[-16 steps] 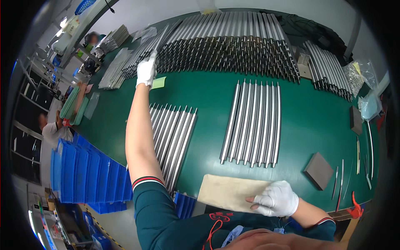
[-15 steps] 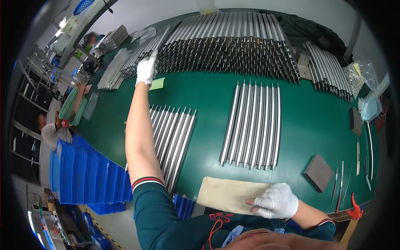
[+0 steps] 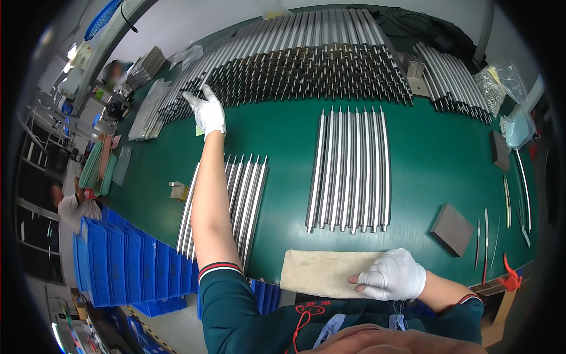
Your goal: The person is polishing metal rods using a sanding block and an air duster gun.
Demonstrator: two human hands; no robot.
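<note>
My left hand (image 3: 207,112), in a white glove, is stretched out over the far left of the table. Thumb and fingers are spread, with nothing between them, just short of a big stack of metal rods (image 3: 295,74) with dark ends. Part of a green slip of paper (image 3: 199,131) shows beside its wrist. Beneath that forearm lies a row of shiny rods (image 3: 250,200). My gloved right hand (image 3: 392,276) rests with curled fingers on a beige cloth pad (image 3: 321,272) at the near edge; bare fingertips poke out. Whatever it may hold is hidden.
Another row of shiny rods (image 3: 351,171) lies mid-table. Right of it are a grey block (image 3: 452,230), thin tools (image 3: 486,245) and a smaller rod stack (image 3: 454,85). A small metal block (image 3: 178,190) sits at left. Blue crates (image 3: 135,259) stand beside the table.
My left hand has drawn back slightly from the rod stack and its fingers have spread. The right hand stays on the pad. The view has shifted a little, and the small metal block is now uncovered.
</note>
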